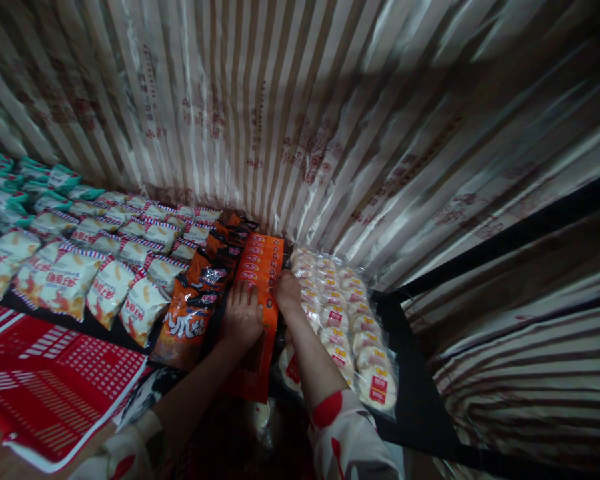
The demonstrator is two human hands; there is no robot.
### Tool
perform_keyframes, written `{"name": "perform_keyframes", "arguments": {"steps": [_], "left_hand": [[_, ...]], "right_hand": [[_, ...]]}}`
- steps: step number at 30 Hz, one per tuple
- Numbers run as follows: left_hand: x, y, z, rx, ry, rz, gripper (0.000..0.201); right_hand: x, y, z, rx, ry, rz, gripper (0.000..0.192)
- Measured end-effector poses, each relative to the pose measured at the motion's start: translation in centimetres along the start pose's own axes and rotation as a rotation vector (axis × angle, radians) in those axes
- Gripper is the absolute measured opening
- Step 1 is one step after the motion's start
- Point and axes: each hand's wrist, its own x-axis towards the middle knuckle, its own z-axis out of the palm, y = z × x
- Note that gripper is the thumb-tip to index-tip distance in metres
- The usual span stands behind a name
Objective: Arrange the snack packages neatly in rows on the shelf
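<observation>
Left hand [241,317] is pressing spread flat on the orange packets [260,280], right hand [287,293] pinching their edge beside the white packets [347,320]; uneven pushing could topple the row off the shelf [415,400] edge.

We see a row of orange packets [260,287], flat and overlapping, red oval labels up, running away from us. It lies directly under our left fingers [245,297]; our right fingers [283,283] press its right edge.
</observation>
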Motion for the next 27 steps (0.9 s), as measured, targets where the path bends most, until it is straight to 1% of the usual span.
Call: {"name": "perform_keyframes", "arguments": {"steps": [5,15,20,24,27], "left_hand": [[-0.2,0.1,0.1,0.01,0.037,-0.003,0.044],[-0.2,0.0,-0.1,0.033,-0.001,0.012,0.046],[-0.2,0.1,-0.2,0.041,-0.012,0.008,0.046],[-0.2,0.1,-0.1,0.043,-0.019,0.007,0.047],[-0.2,0.2,-0.1,0.04,-0.009,0.001,0.046]], "right_hand": [[0.1,0.1,0.1,-0.007,-0.001,-0.006,0.024],[-0.1,-0.3,-0.2,-0.034,-0.026,0.034,0.025],[-0.1,-0.2,0.1,-0.02,-0.018,0.023,0.022],[-0.7,0.2,0.4,0.034,0.049,-0.025,0.024],[-1.8,0.7,0.9,0.1,0.093,-0.137,0.028]]}}
